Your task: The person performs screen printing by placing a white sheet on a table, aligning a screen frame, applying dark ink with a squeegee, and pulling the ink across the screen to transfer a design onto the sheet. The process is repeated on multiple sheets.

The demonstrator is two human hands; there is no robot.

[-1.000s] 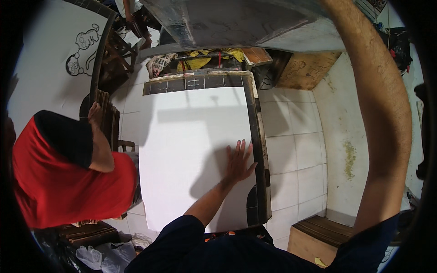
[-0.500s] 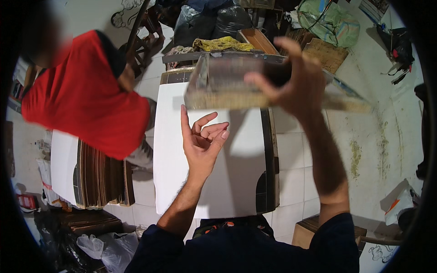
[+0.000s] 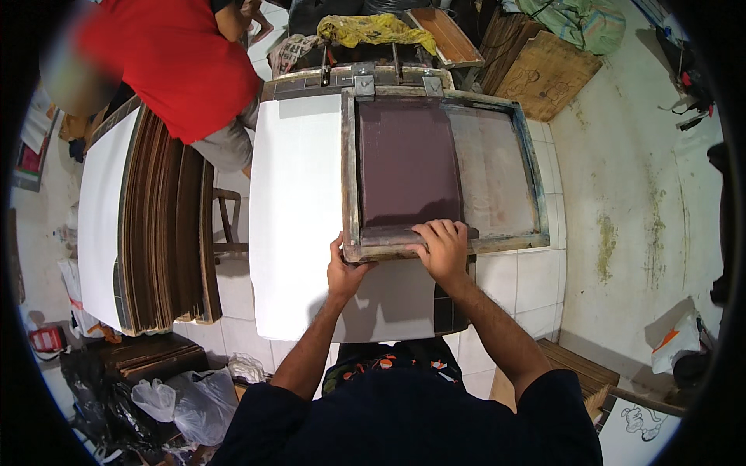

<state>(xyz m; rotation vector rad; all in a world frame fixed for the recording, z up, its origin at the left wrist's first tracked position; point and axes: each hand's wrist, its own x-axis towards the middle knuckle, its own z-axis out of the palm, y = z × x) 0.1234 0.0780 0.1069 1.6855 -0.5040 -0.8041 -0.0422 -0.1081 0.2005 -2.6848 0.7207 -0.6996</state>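
Observation:
A wooden-framed printing screen (image 3: 350,171) lies low over a white sheet (image 3: 294,217), covering its right part and reaching past its right edge. Dark purple-brown ink coats the middle of its mesh (image 3: 408,159); the right part is pale and translucent. My left hand (image 3: 346,273) grips the frame's near left corner, fingers along the side and thumb at the front edge. Along the near end of the screen lies a squeegee (image 3: 386,235), with my right hand (image 3: 444,247) closed over its bar, knuckles up. Its blade is hidden.
Metal hinge clamps (image 3: 364,84) hold the screen's far edge. On the left, a person in a red shirt (image 3: 183,70) stands beside a tall stack of boards (image 3: 167,233) topped with white. A yellow cloth (image 3: 377,33) lies at the back; plastic bags (image 3: 186,400) sit lower left.
The raised screen has come down onto the sheet. My left hand, open before, now holds its corner, and my right hand has come down toward me onto the squeegee. The other person shifted farther away.

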